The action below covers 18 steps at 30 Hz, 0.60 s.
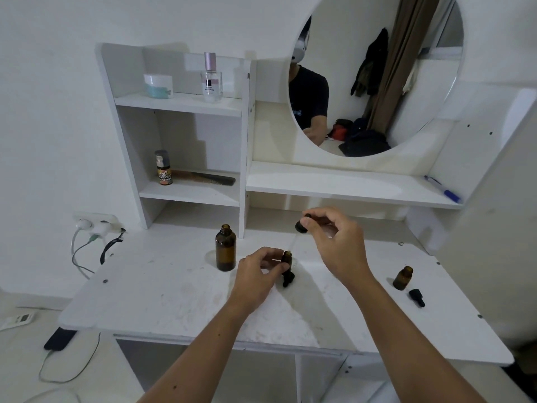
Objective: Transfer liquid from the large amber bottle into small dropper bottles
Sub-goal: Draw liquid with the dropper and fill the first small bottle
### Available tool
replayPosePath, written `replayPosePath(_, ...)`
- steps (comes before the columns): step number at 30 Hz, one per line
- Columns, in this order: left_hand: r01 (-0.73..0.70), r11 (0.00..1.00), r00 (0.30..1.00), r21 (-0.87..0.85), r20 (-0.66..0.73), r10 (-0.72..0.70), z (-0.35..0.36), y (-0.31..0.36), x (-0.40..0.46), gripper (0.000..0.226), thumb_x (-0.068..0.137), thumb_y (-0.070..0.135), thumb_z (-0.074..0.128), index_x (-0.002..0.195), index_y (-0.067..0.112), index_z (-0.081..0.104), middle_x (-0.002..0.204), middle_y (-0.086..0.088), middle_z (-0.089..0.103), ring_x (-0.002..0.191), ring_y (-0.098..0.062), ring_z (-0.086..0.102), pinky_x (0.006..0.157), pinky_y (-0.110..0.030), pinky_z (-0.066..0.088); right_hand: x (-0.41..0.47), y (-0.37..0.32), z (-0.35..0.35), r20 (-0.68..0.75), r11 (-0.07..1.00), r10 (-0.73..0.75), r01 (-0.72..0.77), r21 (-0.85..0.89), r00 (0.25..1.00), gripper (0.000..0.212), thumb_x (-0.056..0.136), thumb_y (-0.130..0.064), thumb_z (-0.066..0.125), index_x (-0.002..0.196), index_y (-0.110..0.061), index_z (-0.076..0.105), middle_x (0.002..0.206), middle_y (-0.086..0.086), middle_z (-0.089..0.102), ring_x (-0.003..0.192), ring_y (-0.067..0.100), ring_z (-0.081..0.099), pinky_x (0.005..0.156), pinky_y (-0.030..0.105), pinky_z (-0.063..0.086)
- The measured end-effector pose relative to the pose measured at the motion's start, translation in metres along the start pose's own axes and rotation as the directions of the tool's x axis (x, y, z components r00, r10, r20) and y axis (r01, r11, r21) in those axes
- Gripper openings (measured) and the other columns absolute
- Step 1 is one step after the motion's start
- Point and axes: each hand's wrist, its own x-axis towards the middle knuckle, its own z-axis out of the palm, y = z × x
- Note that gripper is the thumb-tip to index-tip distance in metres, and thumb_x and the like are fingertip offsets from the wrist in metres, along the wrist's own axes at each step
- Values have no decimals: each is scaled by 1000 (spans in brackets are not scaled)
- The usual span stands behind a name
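Note:
The large amber bottle (225, 249) stands uncapped on the white desk (174, 295). Just right of it, my left hand (255, 276) grips a small amber dropper bottle (287, 258), upright on the desk with its mouth uncovered. A black dropper cap (288, 279) lies on the desk in front of that bottle. My right hand (334, 238) hovers above and to the right, pinching a black dropper (302, 223) whose tip slants down toward the small bottle. A second small amber bottle (403, 277) stands uncapped at the right, with its black dropper cap (417, 298) lying beside it.
A white shelf unit (186, 104) rises behind the desk with a jar, a perfume bottle, a spray can and a comb. A round mirror (377, 74) hangs above a ledge holding a blue pen (444, 191). Plugs and cables (96, 231) hang at the left, with a phone (59, 338) below.

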Motion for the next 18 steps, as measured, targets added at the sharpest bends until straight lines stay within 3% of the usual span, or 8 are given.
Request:
replayPosePath(6, 30, 986, 997, -166, -70, -42, -14, 0, -16, 40, 86, 20, 85, 124, 16, 71, 108, 9, 78, 99, -4, 74, 94, -29, 61, 9, -20, 3, -54, 991, -16, 23, 129, 998, 14, 94, -8, 78, 101, -20, 78, 93, -10, 81, 93, 9, 78, 92, 23, 60)
replayPosePath(9, 64, 962, 992, -267, -85, -90, -33, -6, -30, 40, 85, 19, 85, 122, 16, 71, 109, 4, 79, 101, -8, 75, 96, -31, 60, 11, -27, 18, -47, 984, -13, 22, 178, 999, 12, 94, -10, 79, 102, -19, 79, 99, -3, 81, 97, 14, 78, 92, 23, 59)
replayPosePath(18, 104, 968, 978, -227, -155, -141, -110, -28, -44, 44, 77, 19, 91, 117, 15, 74, 104, 2, 81, 97, -15, 77, 95, -40, 62, 16, -47, 72, -41, 962, -36, 46, 269, 998, 12, 96, -11, 77, 107, -13, 78, 101, -3, 80, 96, 6, 77, 88, 15, 57)
